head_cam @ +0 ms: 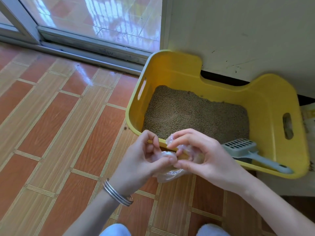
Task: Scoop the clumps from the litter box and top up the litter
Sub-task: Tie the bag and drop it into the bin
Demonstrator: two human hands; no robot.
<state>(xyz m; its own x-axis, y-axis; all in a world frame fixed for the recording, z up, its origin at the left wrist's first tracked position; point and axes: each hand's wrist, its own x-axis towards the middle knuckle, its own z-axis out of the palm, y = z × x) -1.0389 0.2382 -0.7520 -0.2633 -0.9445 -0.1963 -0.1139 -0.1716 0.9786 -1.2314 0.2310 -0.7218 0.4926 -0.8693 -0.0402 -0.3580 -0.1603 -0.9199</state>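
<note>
A yellow litter box stands on the floor against the wall, filled with brown-grey litter. A grey slotted scoop lies inside its near right corner, handle resting on the rim. Just in front of the box's near rim, my left hand and my right hand both pinch a crumpled clear plastic bag between them. The bag is bunched up, partly hidden by my fingers. A metal bangle sits on my left wrist.
Tiled orange-brown floor spreads to the left. A sliding glass door with a metal track runs along the back left. A pale wall stands behind the box. My knees show at the bottom edge.
</note>
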